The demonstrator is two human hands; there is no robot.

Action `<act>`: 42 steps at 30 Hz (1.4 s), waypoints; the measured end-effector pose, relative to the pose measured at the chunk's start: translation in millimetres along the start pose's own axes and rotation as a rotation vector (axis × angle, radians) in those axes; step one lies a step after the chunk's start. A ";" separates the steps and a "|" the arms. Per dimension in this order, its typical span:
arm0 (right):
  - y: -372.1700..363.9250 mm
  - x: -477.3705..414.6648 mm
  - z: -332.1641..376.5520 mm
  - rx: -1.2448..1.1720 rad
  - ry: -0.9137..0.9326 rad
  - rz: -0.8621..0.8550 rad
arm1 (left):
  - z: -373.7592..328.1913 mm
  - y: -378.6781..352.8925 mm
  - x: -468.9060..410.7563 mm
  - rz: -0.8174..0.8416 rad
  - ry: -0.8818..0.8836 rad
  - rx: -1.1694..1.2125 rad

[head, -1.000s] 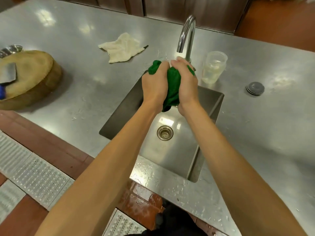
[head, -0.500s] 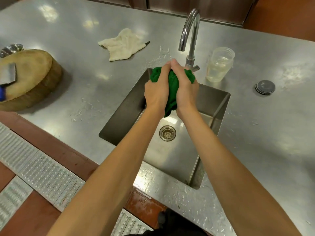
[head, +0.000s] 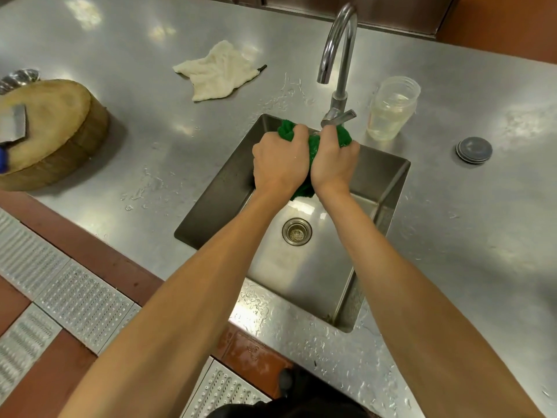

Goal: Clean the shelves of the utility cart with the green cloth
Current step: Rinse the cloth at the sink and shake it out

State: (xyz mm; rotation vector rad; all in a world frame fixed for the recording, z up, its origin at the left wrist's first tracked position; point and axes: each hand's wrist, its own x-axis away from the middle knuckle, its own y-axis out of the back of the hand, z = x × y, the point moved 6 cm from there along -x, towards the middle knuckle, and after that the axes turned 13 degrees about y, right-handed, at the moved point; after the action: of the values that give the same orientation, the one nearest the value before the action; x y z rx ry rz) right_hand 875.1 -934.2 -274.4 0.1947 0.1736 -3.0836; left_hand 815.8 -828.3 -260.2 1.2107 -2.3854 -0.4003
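Left hand (head: 278,161) and right hand (head: 333,159), both bare. Forearms (head: 187,312) bare along the whole visible length, from wrist to lower edge of view. Dark garment (head: 289,408), black, at bottom centre between the forearms, cut and fabric not discernible. Rounded black form just above it, too dim to identify.

I record a wet brushed stainless-steel counter (head: 482,236) with a recessed rectangular steel sink (head: 220,200). Red-brown floor tiles (head: 45,375) are crossed by perforated metal drain grates (head: 81,303). Steel cabinet fronts (head: 391,10) stand behind. Overhead light glares off the counter.
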 end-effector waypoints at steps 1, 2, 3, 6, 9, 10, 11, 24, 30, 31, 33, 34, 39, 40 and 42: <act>1.0 0.2 -1.5 0.022 0.002 0.008 | 2.3 -0.8 -0.2 0.003 0.000 -0.009; 1.4 0.2 -2.4 0.042 0.008 0.023 | 3.9 -1.5 -0.4 0.006 -0.007 -0.015; 1.4 0.6 -2.6 0.062 0.017 0.044 | 5.4 -2.0 -0.5 0.010 -0.020 -0.020; 2.5 3.4 -3.5 0.131 0.058 0.140 | 9.8 -0.5 -2.8 0.058 -0.076 -0.052; 2.4 6.8 -10.4 0.217 0.057 0.267 | 19.8 3.8 -7.4 0.139 -0.085 -0.160; 2.3 7.7 -13.4 0.264 0.051 0.302 | 24.6 6.8 -8.4 0.148 -0.081 -0.208; 1.8 8.3 -16.1 0.312 0.054 0.334 | 29.3 11.2 -9.4 0.152 -0.079 -0.240; -74.9 52.6 -3.4 0.568 0.152 0.677 | 74.5 131.1 -46.7 -0.031 -0.022 -0.281; -149.6 88.8 7.2 0.459 0.066 0.929 | 86.8 225.2 -81.6 -0.103 0.021 -0.234; -161.8 93.9 8.5 0.447 0.044 0.992 | 91.5 240.1 -90.6 -0.075 0.069 -0.187; -182.7 99.5 8.4 0.496 0.033 1.082 | 100.9 269.5 -105.6 0.035 0.183 -0.107; -192.2 101.5 9.7 0.550 0.047 1.107 | 104.4 284.4 -110.8 0.093 0.227 -0.083; -228.1 113.0 24.5 0.547 0.098 1.138 | 112.7 349.6 -137.8 0.227 0.242 0.067; -233.7 113.7 28.4 0.532 0.122 1.106 | 112.1 358.5 -142.2 0.239 0.217 0.109; -243.8 114.3 32.8 0.494 0.153 1.022 | 113.2 373.5 -153.3 0.250 0.199 0.189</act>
State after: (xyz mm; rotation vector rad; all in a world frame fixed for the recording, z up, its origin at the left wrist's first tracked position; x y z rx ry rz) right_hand 744.6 -700.4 -230.2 0.3835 -0.5219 -2.0333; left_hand 582.0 -481.3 -232.2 0.9597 -2.3991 0.0247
